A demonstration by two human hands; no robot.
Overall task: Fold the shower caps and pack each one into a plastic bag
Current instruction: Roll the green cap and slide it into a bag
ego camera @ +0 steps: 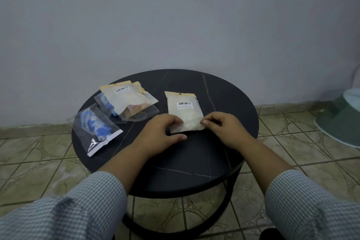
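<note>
Black round bench [224, 91] carries a pale bag [184, 110] mid-top, its near corners pinched by the left hand [162, 132] and right hand [222, 126]. Three more bags [124, 101] crowd the left edge.

A round black table [194, 161] on patterned floor tiles [39, 161].

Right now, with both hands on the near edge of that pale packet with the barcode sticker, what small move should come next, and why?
Probably press along the near edge of the pale frosted plastic bag to close it. The left hand and right hand both pinch that edge, the contents already lie inside, and the bag rests flat on the round black table. Whether the edge is sealed cannot be seen.
</note>
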